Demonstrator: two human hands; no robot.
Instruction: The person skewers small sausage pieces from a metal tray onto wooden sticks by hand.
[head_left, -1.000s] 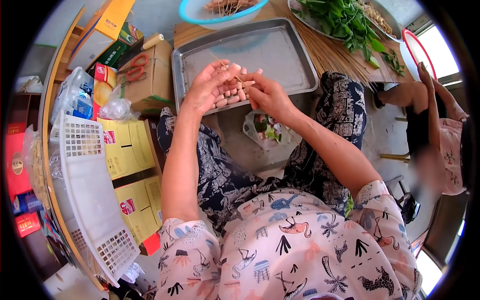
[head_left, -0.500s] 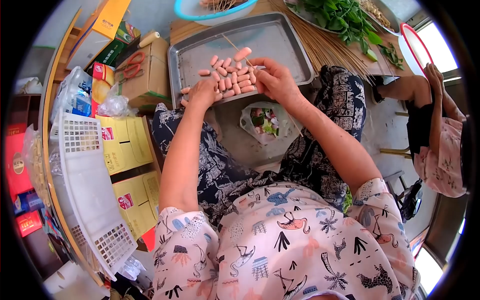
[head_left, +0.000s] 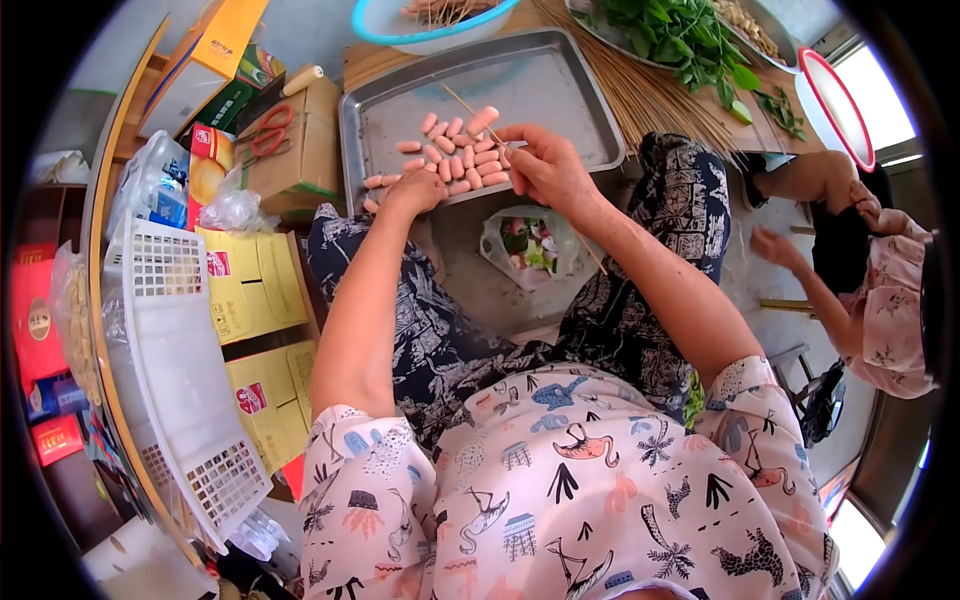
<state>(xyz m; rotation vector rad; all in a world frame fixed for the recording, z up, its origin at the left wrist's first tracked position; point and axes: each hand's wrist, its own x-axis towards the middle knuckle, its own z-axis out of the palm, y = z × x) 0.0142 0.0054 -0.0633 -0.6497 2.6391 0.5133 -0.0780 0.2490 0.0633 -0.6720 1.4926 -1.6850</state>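
Observation:
My right hand (head_left: 552, 172) pinches a thin bamboo skewer (head_left: 459, 98) over the front of a metal tray (head_left: 375, 110). One small pink sausage (head_left: 482, 121) is threaded on the skewer, just beyond my fingertips. The skewer's other end (head_left: 594, 256) shows below the hand, slanting over my lap. At the tray's front edge, my left hand (head_left: 416, 192) is closed down among the loose sausages (head_left: 458, 160). Its fingertips are partly hidden, and whether a sausage is in them I cannot make out.
Loose skewers (head_left: 650, 90) lie right of the tray, near leafy greens (head_left: 690, 40). A blue-rimmed basin (head_left: 430, 38) stands behind. Scissors (head_left: 268, 130) and a knife (head_left: 285, 88) rest on a carton at left. Below is a bag of scraps (head_left: 530, 248). Another person (head_left: 890, 300) sits at right.
My left hand has shifted slightly right and down along the tray's front edge. My right hand still holds the skewer with its sausage. The other person's hands have moved apart.

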